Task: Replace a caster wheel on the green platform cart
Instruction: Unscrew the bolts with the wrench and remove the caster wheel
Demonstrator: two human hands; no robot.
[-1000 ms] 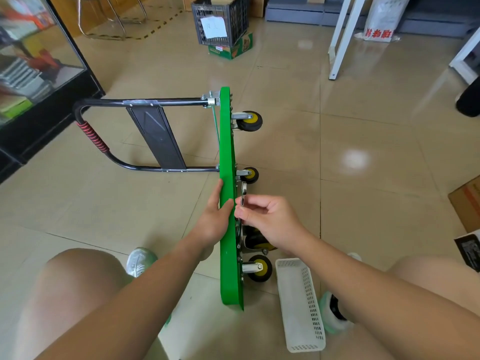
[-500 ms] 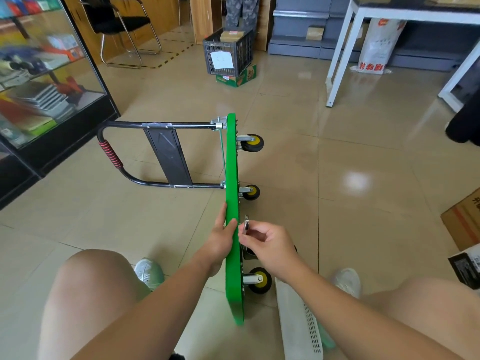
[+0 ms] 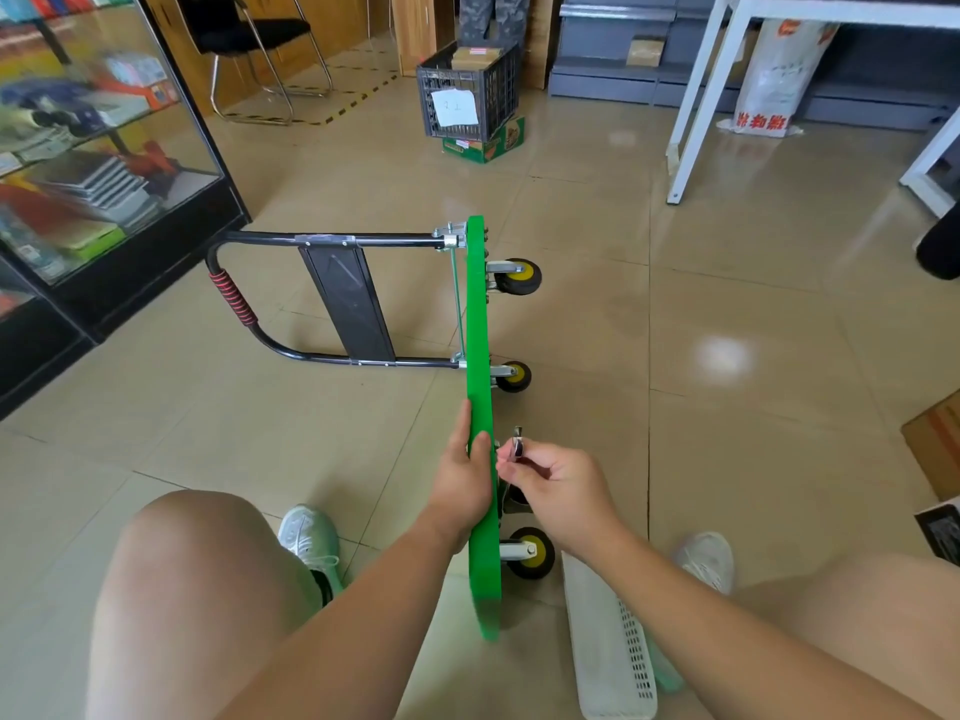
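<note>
Green platform cart (image 3: 479,324): stands tipped on one long edge on the tiled floor (image 3: 727,459) at centre frame. The deck is seen edge-on, running from mid-frame down to the lower middle, with its wheels facing right.
Handle (image 3: 232,298): left of centre, a black tube with a red-wound grip, folded out and seemingly lying on the floor. It probably props the deck against tipping left.
Left hand (image 3: 464,478): lower centre, just left of the deck. The thumb hooks over the upper rim and the fingers lie along the left face, clasping the deck to hold it upright.
Wrench (image 3: 517,443): a small bright metal tool, probably a spanner, poking up just right of the deck.
Right hand (image 3: 560,485): pinched closed on the wrench between thumb and curled fingers, close against the deck's underside.
Caster (image 3: 516,498): dark and mostly hidden under the right hand. Whether its fasteners are loose cannot be told.
Other wheels: three show yellow hubs, one at upper centre (image 3: 517,277), one at mid-frame (image 3: 512,376) and one at lower centre (image 3: 531,553).
Step in hand: most likely turning a mounting fastener on the hidden caster.
Doing it well: seat the wrench squarely before turning and use short strokes in the tight gap. Press the left hand against the turning force so the deck does not rock, and support the caster as the last fastener frees.
Basket (image 3: 608,652): white and perforated, lower right, beside the nearest wheel, a sensible place for loose hardware.
</note>
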